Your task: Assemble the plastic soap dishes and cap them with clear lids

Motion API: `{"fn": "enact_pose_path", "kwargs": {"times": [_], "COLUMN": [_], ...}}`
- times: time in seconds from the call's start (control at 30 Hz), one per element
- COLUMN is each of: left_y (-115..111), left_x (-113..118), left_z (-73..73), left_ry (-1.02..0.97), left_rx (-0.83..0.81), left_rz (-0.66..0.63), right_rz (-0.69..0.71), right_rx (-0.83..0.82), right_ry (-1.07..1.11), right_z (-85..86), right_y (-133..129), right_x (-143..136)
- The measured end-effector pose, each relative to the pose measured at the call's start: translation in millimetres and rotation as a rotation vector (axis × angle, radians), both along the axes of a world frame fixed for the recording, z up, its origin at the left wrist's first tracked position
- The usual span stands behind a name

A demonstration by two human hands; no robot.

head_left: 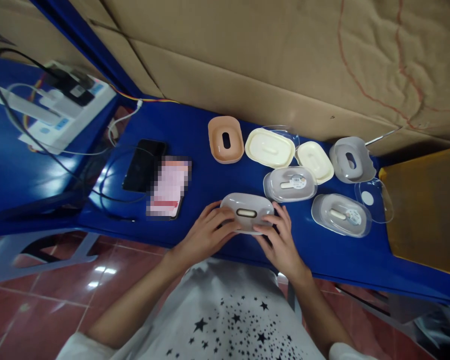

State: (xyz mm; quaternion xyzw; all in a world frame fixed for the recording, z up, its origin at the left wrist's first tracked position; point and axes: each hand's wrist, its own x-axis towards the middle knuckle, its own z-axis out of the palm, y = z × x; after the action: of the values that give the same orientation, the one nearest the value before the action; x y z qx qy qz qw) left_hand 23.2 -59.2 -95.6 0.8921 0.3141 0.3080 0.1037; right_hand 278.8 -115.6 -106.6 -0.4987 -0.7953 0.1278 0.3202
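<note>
A grey oval plastic dish is held between both hands close to the table's front edge. In its middle is a dark slot with a cream pill-shaped piece in it. My left hand grips the dish's left end, fingers over the rim. My right hand grips the opposite end in the same way, fingers on the inner surface near the front rim. Just behind the right hand stands a grey box with a clear cover, a cream handle and a round label. The undersides of both hands are hidden.
Behind are an orange tray, cream trays and a grey slotted tray. Rightward lie another covered grey box, a clear lid and a carton. Phones, cables and a power strip are left.
</note>
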Motion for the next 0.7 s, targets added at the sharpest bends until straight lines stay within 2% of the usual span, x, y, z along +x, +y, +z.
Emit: {"fn": "enact_pose_path", "kwargs": {"times": [0.2,0.33,0.4,0.53,0.63,0.7], "left_y": [-4.3,4.0,21.5,77.6,113.5,122.7], "left_x": [-0.9,-7.2,-7.5,7.5,23.8,28.1], "left_z": [-0.1,14.8,25.9,39.8,39.8,41.1], "left_ry": [0.072,0.101,0.093,0.196,0.308,0.286], "left_rx": [-0.094,-0.119,-0.085,-0.079,-0.124,-0.185], "left_rz": [-0.026,-0.059,-0.005,0.32,0.385,0.393], "right_rz": [0.025,0.02,0.027,0.049,0.034,0.008], "right_rx": [0.007,0.008,0.003,-0.009,0.007,0.014], "right_ry": [-0.115,-0.173,-0.193,-0.24,-0.232,-0.197], "right_z": [5.8,8.4,9.0,9.7,9.7,9.2], "right_y": [-1.3,0.2,1.1,1.0,-0.8,-2.1], "right_x": [-2.6,-3.2,-3.6,-4.6,-3.8,-2.1]}}
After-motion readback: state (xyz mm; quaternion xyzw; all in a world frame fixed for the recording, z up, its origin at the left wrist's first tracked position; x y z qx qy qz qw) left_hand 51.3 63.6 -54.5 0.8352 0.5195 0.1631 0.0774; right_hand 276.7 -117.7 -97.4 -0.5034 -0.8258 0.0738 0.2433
